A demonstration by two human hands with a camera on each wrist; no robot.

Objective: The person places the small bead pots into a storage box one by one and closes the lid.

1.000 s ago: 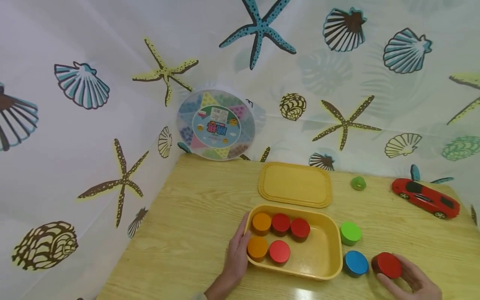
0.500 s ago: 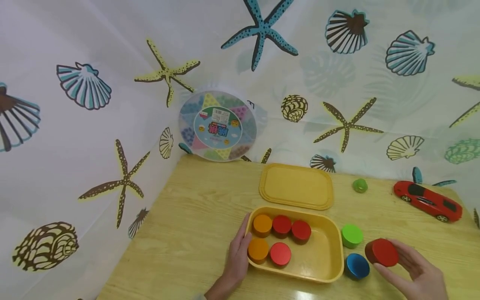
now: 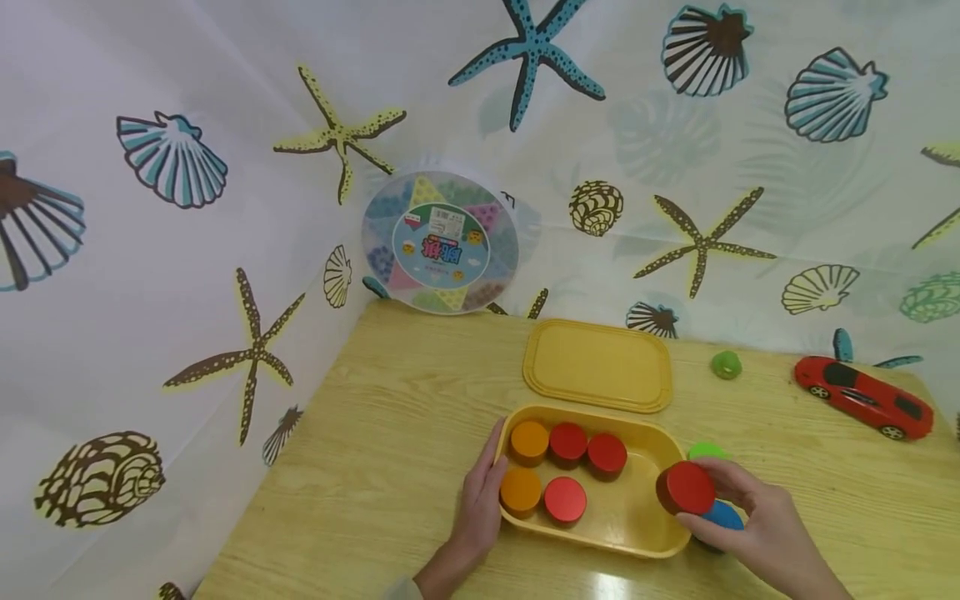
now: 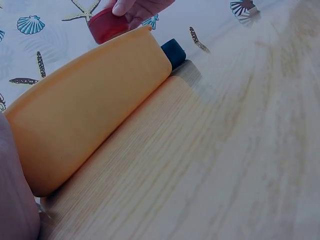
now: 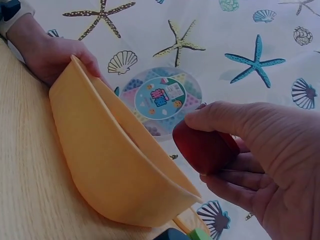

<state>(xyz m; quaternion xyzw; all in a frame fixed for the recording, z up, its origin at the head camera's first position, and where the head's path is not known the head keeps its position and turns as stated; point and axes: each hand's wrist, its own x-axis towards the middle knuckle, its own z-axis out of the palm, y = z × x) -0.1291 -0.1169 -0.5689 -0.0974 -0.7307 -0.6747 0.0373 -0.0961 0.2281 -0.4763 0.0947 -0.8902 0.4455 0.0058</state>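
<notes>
A red cylinder (image 3: 691,488) (image 4: 106,26) (image 5: 202,147) is pinched between the thumb and fingers of my right hand (image 3: 768,525) (image 4: 142,9) (image 5: 272,150), raised at the right rim of the yellow container (image 3: 630,546) (image 4: 90,110) (image 5: 110,160). My left hand (image 3: 477,510) (image 4: 14,185) (image 5: 56,57) grips the container's left end. Inside it stand two orange cylinders (image 3: 529,442) and three red ones (image 3: 567,443), grouped towards the left. A blue cylinder (image 3: 724,514) and a green one (image 3: 707,451) are on the table, partly hidden by my right hand.
Behind the container lies a flat yellow lid (image 3: 597,366). A small green object (image 3: 726,364) and a red toy car (image 3: 862,397) are at the back right. A round game box (image 3: 440,243) leans on the patterned cloth (image 3: 570,275).
My right hand has lifted the red cylinder off the table and carried it left, past the blue one, to the container's right rim. My left hand keeps its grip; the view has shifted slightly.
</notes>
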